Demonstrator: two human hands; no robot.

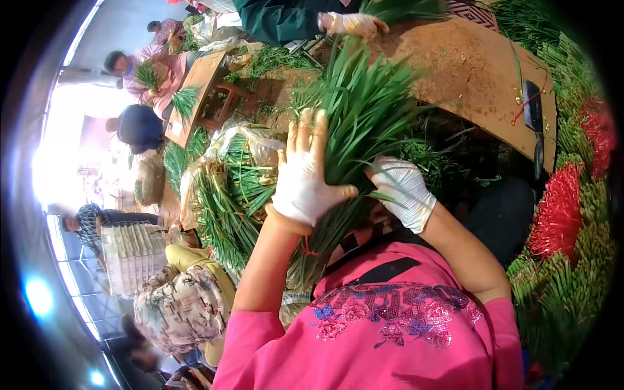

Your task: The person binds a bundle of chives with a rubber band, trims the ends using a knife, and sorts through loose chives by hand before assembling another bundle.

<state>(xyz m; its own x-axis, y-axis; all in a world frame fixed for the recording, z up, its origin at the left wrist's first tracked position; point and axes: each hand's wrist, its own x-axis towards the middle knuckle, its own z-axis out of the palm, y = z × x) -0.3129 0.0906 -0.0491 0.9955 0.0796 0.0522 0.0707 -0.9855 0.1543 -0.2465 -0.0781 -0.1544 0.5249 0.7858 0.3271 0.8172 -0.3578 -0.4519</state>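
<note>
A large bunch of chives (pixel 354 107) with long, flat green leaves rises in front of my body, its leaf tips fanned upward. My left hand (pixel 304 174), in a whitish glove, is open beside the bunch, its fingers stretched out and thumb reaching across the leaves. On the other side, my gloved right hand (pixel 404 194) is closed around the bunch's lower part; its fingertips are partly hidden by leaves. More loose chives (pixel 231 201) lie in a plastic wrapping to the left. A red tie shows below my left wrist.
A curved wooden board (pixel 455 62) holds a dark-handled knife (pixel 534 120) at its right end. Red ties (pixel 559 211) lie on stacked chives (pixel 552 292) at right. Across from me, a co-worker's gloved hand (pixel 354 25) touches greens. Other people sit at left.
</note>
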